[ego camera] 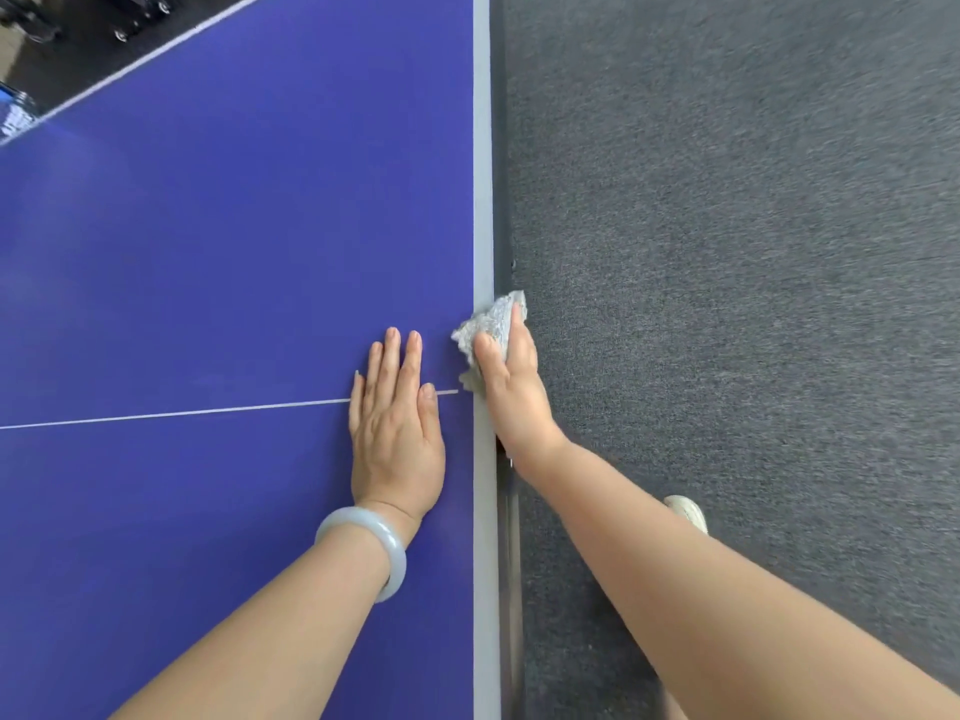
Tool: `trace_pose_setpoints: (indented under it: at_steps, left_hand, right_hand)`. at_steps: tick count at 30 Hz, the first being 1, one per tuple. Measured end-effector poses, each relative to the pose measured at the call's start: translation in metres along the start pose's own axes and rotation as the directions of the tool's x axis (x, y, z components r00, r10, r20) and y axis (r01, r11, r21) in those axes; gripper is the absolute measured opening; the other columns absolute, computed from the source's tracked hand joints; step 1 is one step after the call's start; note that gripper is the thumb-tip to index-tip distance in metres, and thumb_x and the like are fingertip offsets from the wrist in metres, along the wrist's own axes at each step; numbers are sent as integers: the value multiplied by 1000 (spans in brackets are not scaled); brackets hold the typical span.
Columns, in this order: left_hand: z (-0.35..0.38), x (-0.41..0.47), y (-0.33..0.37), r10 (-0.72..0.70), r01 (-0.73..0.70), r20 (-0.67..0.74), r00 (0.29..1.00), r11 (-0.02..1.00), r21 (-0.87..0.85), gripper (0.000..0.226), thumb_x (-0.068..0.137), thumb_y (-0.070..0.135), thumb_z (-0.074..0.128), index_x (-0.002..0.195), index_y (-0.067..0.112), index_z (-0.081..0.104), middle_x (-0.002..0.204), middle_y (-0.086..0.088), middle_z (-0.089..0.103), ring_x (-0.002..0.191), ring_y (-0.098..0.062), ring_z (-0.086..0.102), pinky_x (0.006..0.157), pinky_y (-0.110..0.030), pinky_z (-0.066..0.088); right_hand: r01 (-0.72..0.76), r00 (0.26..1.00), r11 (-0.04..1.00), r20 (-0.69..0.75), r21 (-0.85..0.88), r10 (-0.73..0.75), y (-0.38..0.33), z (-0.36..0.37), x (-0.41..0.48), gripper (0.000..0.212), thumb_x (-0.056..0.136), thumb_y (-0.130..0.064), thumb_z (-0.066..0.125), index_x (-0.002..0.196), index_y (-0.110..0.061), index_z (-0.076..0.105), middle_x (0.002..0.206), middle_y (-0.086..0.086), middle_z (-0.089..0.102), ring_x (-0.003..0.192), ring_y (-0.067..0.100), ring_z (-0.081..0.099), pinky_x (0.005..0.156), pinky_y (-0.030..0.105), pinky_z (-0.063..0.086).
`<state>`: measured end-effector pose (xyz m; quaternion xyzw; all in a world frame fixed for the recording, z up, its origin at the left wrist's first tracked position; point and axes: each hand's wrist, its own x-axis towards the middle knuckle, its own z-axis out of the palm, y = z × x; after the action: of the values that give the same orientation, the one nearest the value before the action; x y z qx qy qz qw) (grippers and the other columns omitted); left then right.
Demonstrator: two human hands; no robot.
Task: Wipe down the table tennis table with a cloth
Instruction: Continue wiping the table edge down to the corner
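The blue table tennis table fills the left half of the head view, with a pale grey border strip along its right edge. A crumpled grey-white cloth sits on that edge strip. My right hand grips the cloth, thumb on top and fingers wrapped over the table's side. My left hand lies flat on the blue surface just left of the cloth, fingers straight, over the thin white centre line. A pale bangle is on my left wrist.
Grey carpet covers the floor right of the table. A light shoe shows beside my right forearm. Dark wheeled objects stand beyond the table's far left edge.
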<state>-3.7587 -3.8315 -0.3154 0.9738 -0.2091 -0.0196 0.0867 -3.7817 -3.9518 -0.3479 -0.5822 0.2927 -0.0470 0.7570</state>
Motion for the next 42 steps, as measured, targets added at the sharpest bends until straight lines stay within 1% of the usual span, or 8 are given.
trace_pose_setpoints:
  at_steps: [6, 9, 15, 23, 31, 35, 38, 42]
  left_hand:
    - [-1, 0, 0, -4, 4, -6, 1000, 1000, -29, 55, 102, 28, 19, 156, 20, 21, 164, 3, 11, 151, -11, 4, 124, -38, 4]
    - [-2, -1, -1, -4, 4, -13, 1000, 999, -35, 50, 106, 21, 25, 156, 19, 22, 164, 2, 12, 151, -11, 5, 124, -38, 4]
    - [-1, -2, -3, -4, 4, -3, 1000, 1000, -19, 50, 107, 21, 26, 156, 21, 18, 164, 4, 9, 151, -9, 2, 123, -37, 4]
    - [-1, 0, -2, 0, -1, -15, 1000, 1000, -31, 50, 106, 20, 26, 156, 21, 21, 164, 3, 11, 151, -12, 5, 123, -38, 4]
    - [-2, -1, -3, 9, -9, -8, 1000, 1000, -11, 50, 107, 22, 24, 157, 22, 18, 165, 4, 9, 151, -11, 3, 123, -36, 3]
    - [-1, -1, -3, 3, -3, -6, 1000, 1000, -31, 50, 107, 22, 24, 156, 22, 19, 165, 4, 9, 151, -11, 3, 123, -36, 3]
    - [0, 0, -3, 7, -7, -14, 1000, 1000, -28, 50, 107, 22, 24, 156, 22, 19, 165, 4, 10, 151, -12, 4, 123, -36, 3]
    - [0, 0, -4, 10, -10, -17, 1000, 999, -30, 49, 107, 23, 24, 156, 22, 20, 165, 3, 11, 151, -12, 5, 123, -35, 3]
  right_hand:
    - [64, 998, 997, 19, 43, -65, 59, 6, -132, 69, 97, -59, 34, 156, -40, 5, 163, -23, 8, 151, 1, 9, 121, 50, 23]
    - [43, 998, 996, 31, 79, -46, 50, 3, -110, 58, 100, -55, 36, 151, -41, 10, 162, -14, 14, 149, 5, 15, 119, 52, 27]
    - [-55, 998, 991, 18, 118, 54, 2, -4, -2, 61, 105, -43, 38, 159, -28, 12, 163, -1, 21, 148, 16, 24, 122, 32, 17]
    - [42, 996, 996, 75, 82, -48, 68, 0, -152, 67, 99, -48, 38, 155, -37, 3, 160, -23, 9, 144, -14, 7, 123, 32, 21]
    - [-58, 998, 990, -2, 132, 59, 5, 1, -9, 56, 106, -38, 38, 157, -21, 20, 157, 11, 30, 144, 24, 28, 97, 12, 24]
    - [37, 999, 996, -3, 85, -37, 54, 7, -96, 66, 100, -50, 39, 156, -38, 6, 160, 3, 23, 147, 16, 25, 118, 43, 31]
    - [56, 998, 995, 31, 87, -59, 79, 6, -161, 66, 93, -61, 37, 149, -53, 2, 157, -14, 21, 144, -5, 20, 110, 23, 39]
    - [-23, 999, 999, 31, 41, 22, 63, 6, -113, 72, 101, -47, 43, 159, -28, 6, 159, 3, 21, 145, 17, 26, 113, 44, 39]
